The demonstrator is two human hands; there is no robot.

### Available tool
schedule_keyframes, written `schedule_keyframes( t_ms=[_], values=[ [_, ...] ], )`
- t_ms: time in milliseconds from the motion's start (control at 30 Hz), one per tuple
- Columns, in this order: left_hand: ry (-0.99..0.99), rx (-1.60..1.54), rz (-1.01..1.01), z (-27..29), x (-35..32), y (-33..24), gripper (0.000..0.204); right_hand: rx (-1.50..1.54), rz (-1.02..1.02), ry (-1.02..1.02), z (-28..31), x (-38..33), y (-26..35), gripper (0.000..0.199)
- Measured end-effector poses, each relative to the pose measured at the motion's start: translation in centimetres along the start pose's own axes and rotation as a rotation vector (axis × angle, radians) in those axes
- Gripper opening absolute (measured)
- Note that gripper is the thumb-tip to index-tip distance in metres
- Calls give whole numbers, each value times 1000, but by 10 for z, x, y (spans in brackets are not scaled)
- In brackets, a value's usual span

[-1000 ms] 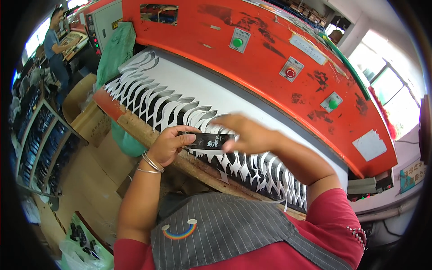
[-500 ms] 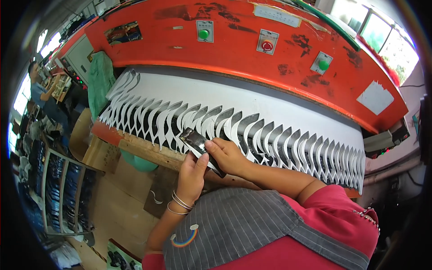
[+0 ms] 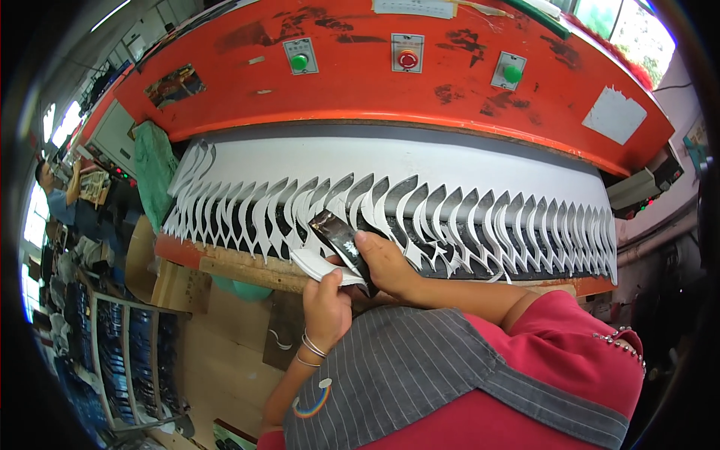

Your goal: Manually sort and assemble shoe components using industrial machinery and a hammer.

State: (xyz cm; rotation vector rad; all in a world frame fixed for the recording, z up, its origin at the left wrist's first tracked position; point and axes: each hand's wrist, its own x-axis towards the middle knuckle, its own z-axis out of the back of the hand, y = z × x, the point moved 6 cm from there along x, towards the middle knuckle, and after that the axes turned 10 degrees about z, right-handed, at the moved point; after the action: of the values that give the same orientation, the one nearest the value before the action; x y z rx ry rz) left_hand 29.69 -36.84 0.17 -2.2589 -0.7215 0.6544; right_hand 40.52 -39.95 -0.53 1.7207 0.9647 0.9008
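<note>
My right hand (image 3: 391, 268) is closed around a dark, shiny, curved cutting die (image 3: 337, 231), with the thumb lying along its side. Beside it, my left hand (image 3: 327, 309) pinches a thick stack of curved white cut pieces (image 3: 321, 270) between thumb and fingers. The stack sits just left of the die, and its right end meets the die's lower end. Both hands are over the front edge of a worktop, in front of white sheet material (image 3: 457, 160) cut into a long row of pointed, curved strips (image 3: 469, 225). Dark surface shows through the gaps.
Behind the sheet rises a red machine beam (image 3: 337, 94) with green buttons (image 3: 300, 62) and a red one (image 3: 407, 60). A wooden edge (image 3: 251, 271) runs along the front. At left are a green sack (image 3: 152, 176), a rack (image 3: 139, 360) and another person (image 3: 56, 196).
The white stack has come out from the die and is now apart from most of it, in my left hand. The view has shifted, with the beam's buttons now farther left.
</note>
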Motion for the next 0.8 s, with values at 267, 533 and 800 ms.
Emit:
schedule_keyframes(
  t_ms=[267,533,800],
  values=[
    [-201,353,-51,7,-9,-2,30,-257,44,51,4,-22,14,43],
    [-41,853,287,9,-36,-3,24,-269,-141,103,10,-43,36,44],
    [521,1555,-684,-31,-69,-40,14,-268,-110,171,5,-55,43,41]
  ],
)
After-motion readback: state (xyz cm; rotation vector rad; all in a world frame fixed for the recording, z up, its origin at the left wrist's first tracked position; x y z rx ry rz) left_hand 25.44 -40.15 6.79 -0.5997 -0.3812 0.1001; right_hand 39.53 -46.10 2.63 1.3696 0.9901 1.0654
